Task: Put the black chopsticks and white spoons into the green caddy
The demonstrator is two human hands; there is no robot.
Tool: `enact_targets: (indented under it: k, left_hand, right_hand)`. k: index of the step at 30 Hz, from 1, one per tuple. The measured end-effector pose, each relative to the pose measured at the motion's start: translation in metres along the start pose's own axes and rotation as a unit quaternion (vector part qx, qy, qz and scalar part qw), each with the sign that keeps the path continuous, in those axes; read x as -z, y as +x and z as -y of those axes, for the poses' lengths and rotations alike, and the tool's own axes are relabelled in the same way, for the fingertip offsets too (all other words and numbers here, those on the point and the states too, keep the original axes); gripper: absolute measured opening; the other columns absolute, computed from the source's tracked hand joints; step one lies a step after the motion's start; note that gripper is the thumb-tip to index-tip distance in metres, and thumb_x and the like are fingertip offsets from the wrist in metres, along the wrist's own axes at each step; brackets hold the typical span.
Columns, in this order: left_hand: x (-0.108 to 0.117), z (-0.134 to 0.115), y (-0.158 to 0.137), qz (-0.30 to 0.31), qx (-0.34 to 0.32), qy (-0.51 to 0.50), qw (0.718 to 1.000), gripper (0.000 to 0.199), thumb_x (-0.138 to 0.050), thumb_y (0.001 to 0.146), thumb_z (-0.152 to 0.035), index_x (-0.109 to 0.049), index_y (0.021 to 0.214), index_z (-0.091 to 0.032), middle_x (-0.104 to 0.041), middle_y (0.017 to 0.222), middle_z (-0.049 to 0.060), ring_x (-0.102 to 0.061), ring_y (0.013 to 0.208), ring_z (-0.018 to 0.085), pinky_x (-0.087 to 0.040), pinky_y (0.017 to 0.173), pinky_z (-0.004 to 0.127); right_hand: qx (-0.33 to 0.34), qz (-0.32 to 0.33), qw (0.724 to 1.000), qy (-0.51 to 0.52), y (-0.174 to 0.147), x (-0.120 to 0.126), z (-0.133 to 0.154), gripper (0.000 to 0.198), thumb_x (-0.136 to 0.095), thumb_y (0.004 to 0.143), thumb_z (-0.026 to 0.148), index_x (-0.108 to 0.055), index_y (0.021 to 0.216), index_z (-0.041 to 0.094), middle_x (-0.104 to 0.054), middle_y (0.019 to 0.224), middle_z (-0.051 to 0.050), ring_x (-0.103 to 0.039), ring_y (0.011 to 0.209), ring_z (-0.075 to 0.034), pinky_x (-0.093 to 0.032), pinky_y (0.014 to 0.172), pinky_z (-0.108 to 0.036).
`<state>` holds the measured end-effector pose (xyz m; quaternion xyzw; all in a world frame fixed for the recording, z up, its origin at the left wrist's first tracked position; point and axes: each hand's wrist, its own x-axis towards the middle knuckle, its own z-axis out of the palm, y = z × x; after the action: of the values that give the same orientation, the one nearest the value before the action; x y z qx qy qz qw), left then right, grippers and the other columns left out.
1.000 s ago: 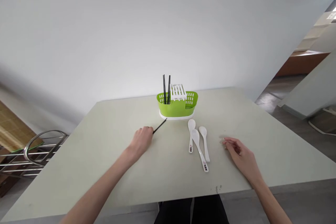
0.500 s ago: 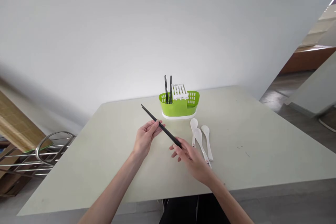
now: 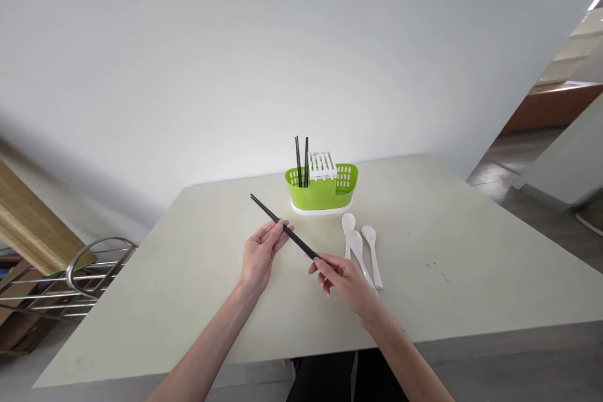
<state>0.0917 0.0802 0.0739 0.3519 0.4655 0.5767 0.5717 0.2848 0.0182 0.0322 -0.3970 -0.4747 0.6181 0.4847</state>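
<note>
A pair of black chopsticks (image 3: 298, 240) is held slantwise above the table between my two hands. My left hand (image 3: 262, 251) pinches it near the middle, thumb on top, with the thin tips pointing up and left. At the thick lower end, my right hand (image 3: 346, 281) closes thumb and forefinger on it. Beyond my hands stands a green cutlery holder (image 3: 323, 198) with a white base and a slatted white piece on its middle. More black chopsticks (image 3: 298, 160) stand upright in its left part. Three white spoons (image 3: 356, 243) lie beside my right hand, one partly covered by it.
The pale table (image 3: 164, 301) reaches back to a white wall (image 3: 301, 63). A metal rack (image 3: 89, 282) with a wooden board (image 3: 38, 213) on it stands on the floor to the left. My dark-clad legs show under the front edge.
The chopsticks have shifted slightly down and left in my hands. My right hand's grip has slid to their thick end, and its fingers have curled. The spoons and the holder stay put.
</note>
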Motion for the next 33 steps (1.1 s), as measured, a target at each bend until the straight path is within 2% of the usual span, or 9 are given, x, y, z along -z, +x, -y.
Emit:
enact_targets:
  k: [5, 11, 14, 18, 22, 24, 27, 30, 33]
  left_hand:
    - [-0.001, 0.004, 0.001, 0.006, 0.001, 0.020, 1.000, 0.033, -0.089, 0.081, -0.035, -0.073, 0.102, -0.016, -0.081, 0.118, 0.012, -0.076, 0.115, 0.027, -0.056, 0.116, 0.044]
    - [0.000, -0.001, 0.002, 0.028, 0.010, 0.033, 0.999, 0.041, -0.092, 0.075, -0.043, -0.076, 0.100, -0.015, -0.081, 0.117, 0.012, -0.076, 0.116, 0.027, -0.054, 0.117, 0.044]
    - [0.001, -0.007, 0.003, 0.037, 0.009, 0.064, 0.997, 0.042, -0.091, 0.075, -0.049, -0.078, 0.098, -0.016, -0.081, 0.115, 0.011, -0.078, 0.110, 0.026, -0.054, 0.116, 0.044]
    - [-0.005, -0.015, 0.008, 0.034, -0.015, 0.091, 0.995, 0.043, -0.091, 0.074, -0.052, -0.079, 0.094, -0.016, -0.082, 0.106, 0.009, -0.078, 0.104, 0.024, -0.056, 0.113, 0.043]
    - [-0.012, -0.043, 0.028, -0.001, -0.121, 0.103, 0.987, 0.044, -0.091, 0.071, -0.054, -0.079, 0.092, -0.017, -0.082, 0.100, 0.007, -0.078, 0.102, 0.024, -0.058, 0.111, 0.043]
    - [-0.014, -0.070, 0.045, -0.024, -0.203, 0.113, 0.972, 0.041, -0.092, 0.071, -0.051, -0.079, 0.090, -0.017, -0.081, 0.096, 0.006, -0.078, 0.099, 0.023, -0.059, 0.110, 0.043]
    - [-0.016, -0.116, 0.073, -0.053, -0.303, 0.115, 0.945, 0.039, -0.091, 0.074, -0.049, -0.078, 0.091, -0.017, -0.080, 0.095, 0.006, -0.078, 0.096, 0.021, -0.061, 0.107, 0.043]
    - [-0.022, -0.146, 0.102, -0.082, -0.340, 0.139, 0.926, 0.039, -0.089, 0.077, -0.048, -0.077, 0.095, -0.016, -0.080, 0.096, 0.007, -0.078, 0.096, 0.021, -0.062, 0.105, 0.042]
    - [-0.032, -0.148, 0.131, -0.098, -0.338, 0.173, 0.920, 0.039, -0.090, 0.076, -0.044, -0.076, 0.095, -0.013, -0.081, 0.095, 0.009, -0.079, 0.092, 0.022, -0.064, 0.102, 0.042]
  right_hand:
    - [-0.022, 0.009, 1.000, 0.010, -0.004, 0.010, -0.003, 0.052, -0.071, 0.087, 0.070, -0.079, 0.094, 0.020, -0.071, 0.092, -0.006, -0.053, 0.065, -0.013, -0.050, 0.061, -0.030]
    - [-0.004, 0.007, 1.000, -0.010, -0.008, 0.020, -0.001, 0.052, -0.069, 0.088, 0.072, -0.076, 0.083, 0.020, -0.059, 0.070, -0.001, -0.050, 0.061, -0.013, -0.049, 0.058, -0.029]
    - [0.000, 0.008, 1.000, -0.018, -0.011, 0.024, 0.007, 0.053, -0.069, 0.088, 0.072, -0.075, 0.084, 0.020, -0.060, 0.075, -0.002, -0.050, 0.062, -0.013, -0.048, 0.057, -0.029]
    - [0.002, 0.000, 1.000, -0.014, -0.013, 0.029, 0.018, 0.052, -0.069, 0.089, 0.070, -0.078, 0.104, 0.021, -0.065, 0.085, -0.004, -0.051, 0.065, -0.013, -0.049, 0.060, -0.030]
    - [0.017, -0.043, 0.999, -0.018, -0.023, 0.041, 0.019, 0.063, -0.072, 0.089, 0.065, -0.067, 0.135, 0.023, -0.069, 0.088, -0.004, -0.056, 0.069, -0.015, -0.053, 0.066, -0.033]
    - [0.029, -0.069, 0.997, -0.037, -0.031, 0.058, 0.016, 0.062, -0.072, 0.091, 0.063, -0.063, 0.138, 0.023, -0.070, 0.089, -0.003, -0.056, 0.068, -0.015, -0.053, 0.067, -0.033]
    - [0.058, -0.126, 0.988, -0.062, -0.041, 0.097, 0.009, 0.059, -0.070, 0.092, 0.062, -0.062, 0.136, 0.023, -0.069, 0.085, -0.002, -0.057, 0.067, -0.015, -0.052, 0.064, -0.032]
    - [0.087, -0.225, 0.966, -0.093, -0.042, 0.143, 0.001, 0.062, -0.071, 0.089, 0.063, -0.061, 0.134, 0.021, -0.070, 0.082, -0.002, -0.056, 0.064, -0.015, -0.051, 0.062, -0.031]
    - [0.071, -0.312, 0.936, -0.147, -0.037, 0.181, -0.012, 0.060, -0.068, 0.088, 0.062, -0.061, 0.130, 0.019, -0.071, 0.082, -0.003, -0.058, 0.063, -0.016, -0.051, 0.064, -0.032]
